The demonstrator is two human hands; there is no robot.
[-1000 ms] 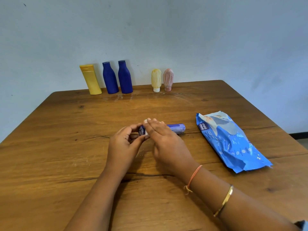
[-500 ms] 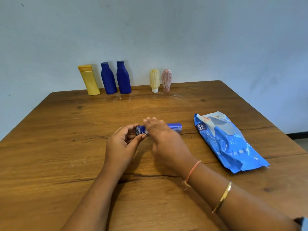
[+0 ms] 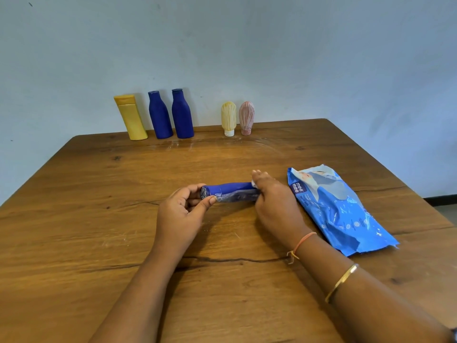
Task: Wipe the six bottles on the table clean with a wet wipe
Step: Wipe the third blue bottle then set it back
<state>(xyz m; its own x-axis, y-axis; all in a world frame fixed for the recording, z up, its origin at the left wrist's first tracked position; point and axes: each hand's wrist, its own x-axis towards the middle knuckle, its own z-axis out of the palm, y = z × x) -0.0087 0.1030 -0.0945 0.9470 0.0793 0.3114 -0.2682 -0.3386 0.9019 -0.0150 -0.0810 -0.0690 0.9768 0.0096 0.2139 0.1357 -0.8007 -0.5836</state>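
A blue bottle [image 3: 230, 190] lies on its side in the middle of the wooden table [image 3: 99, 219]. My left hand [image 3: 183, 214] pinches its left end between thumb and fingers. My right hand [image 3: 274, 204] is closed around its right end, with a white wet wipe [image 3: 254, 184] peeking out under the fingers. Five more bottles stand along the far edge: a yellow bottle [image 3: 131, 117], two dark blue bottles [image 3: 160, 115] [image 3: 182, 113], a small pale yellow bottle [image 3: 228, 118] and a small pink bottle [image 3: 246, 118].
A blue wet wipe pack [image 3: 338, 209] lies flat just right of my right hand, angled toward the near right. A pale wall rises directly behind the row of bottles. The table's right edge runs past the pack.
My right hand has slid with the wipe from the bottle's left end to its right end, uncovering the blue body. My left hand has kept its hold on the left end.
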